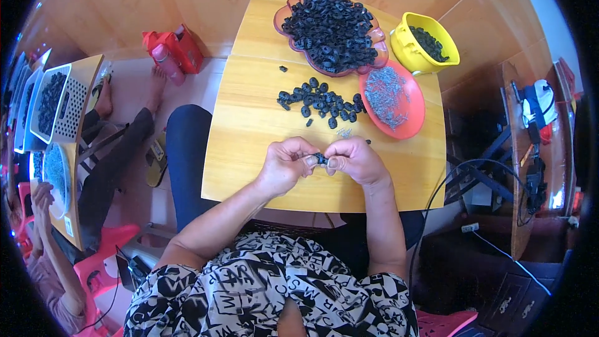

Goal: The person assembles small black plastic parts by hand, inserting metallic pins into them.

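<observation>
Tiny black plastic part (321, 158) is up over the near half of the yellow wood-grain table (237, 156), left hand (286, 165) and right hand (354, 161) both with a thumb-and-finger grip on it. Just past that, loose black oval pieces (321, 103), then a coral-red oval dish (409, 126) of thin silvery bits, a reddish see-through scalloped tray (379, 36) heaped with black parts, and a yellow plastic tub (410, 56).

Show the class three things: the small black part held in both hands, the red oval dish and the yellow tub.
Small black part (321, 158): head view, its visible middle.
Red oval dish (415, 107): head view, its bare right side.
Yellow tub (409, 57): head view, its outer wall.
</observation>
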Demonstrator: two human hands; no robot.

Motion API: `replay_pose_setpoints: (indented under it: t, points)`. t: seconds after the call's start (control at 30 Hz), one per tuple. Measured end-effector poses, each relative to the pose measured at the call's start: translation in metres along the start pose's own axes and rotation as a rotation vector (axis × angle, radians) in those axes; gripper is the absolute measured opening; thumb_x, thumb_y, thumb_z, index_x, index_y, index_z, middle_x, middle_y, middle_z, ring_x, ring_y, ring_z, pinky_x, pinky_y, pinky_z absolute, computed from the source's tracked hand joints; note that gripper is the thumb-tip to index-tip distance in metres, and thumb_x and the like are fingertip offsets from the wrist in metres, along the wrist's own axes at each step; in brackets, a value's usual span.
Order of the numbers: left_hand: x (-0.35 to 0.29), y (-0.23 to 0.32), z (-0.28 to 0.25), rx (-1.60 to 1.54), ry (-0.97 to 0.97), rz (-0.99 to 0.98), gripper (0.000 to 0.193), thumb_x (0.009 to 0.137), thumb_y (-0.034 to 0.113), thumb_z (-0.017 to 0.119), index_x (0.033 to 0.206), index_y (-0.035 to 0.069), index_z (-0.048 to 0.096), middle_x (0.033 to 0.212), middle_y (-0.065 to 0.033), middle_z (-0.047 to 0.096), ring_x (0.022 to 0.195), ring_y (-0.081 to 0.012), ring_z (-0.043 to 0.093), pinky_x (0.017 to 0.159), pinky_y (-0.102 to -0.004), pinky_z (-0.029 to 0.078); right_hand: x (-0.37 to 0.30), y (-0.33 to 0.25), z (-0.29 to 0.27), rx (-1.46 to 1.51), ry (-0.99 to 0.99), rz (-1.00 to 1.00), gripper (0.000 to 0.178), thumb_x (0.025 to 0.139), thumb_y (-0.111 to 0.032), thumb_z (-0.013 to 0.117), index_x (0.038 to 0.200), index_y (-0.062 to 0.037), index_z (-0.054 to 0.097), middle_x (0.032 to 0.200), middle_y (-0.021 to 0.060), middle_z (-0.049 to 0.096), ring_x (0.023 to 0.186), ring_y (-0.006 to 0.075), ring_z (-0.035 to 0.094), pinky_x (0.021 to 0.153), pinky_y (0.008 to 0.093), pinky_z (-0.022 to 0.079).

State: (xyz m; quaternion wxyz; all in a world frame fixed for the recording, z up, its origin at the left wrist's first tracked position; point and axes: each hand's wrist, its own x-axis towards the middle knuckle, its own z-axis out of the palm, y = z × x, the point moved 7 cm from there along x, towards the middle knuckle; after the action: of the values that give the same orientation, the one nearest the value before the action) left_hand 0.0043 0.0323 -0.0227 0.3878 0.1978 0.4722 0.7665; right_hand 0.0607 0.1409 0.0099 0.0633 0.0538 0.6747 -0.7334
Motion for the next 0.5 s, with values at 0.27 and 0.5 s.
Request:
replay_pose_setpoints:
  t: [0.27,0.5]
  points:
    - [-0.003,0.004,-0.002,0.148,0.003,0.074,0.005,0.082,-0.002,0.059,0.086,0.000,0.062,0.071,-0.0028,0.062,0.058,-0.0052,0.053,0.051,-0.0186,0.044,0.005,0.010,0.003,-0.076,-0.031,0.043,0.022,0.081,-0.018,0.065,0.074,0.0025,0.060,0.063,0.0043,0.058,0.057,0.0084,0.053,0.053,0.0218,0.041]
    - [0.005,0.005,0.008,-0.166,-0.013,0.051,0.007,0.082,-0.001,0.060,0.090,-0.001,0.061,0.077,-0.0062,0.063,0.062,-0.0076,0.056,0.054,-0.0202,0.046,-0.003,-0.001,-0.007,0.061,0.008,-0.018,0.029,0.083,-0.024,0.063,0.076,0.0033,0.061,0.062,0.0055,0.056,0.056,0.0113,0.052,0.052,0.0235,0.042]
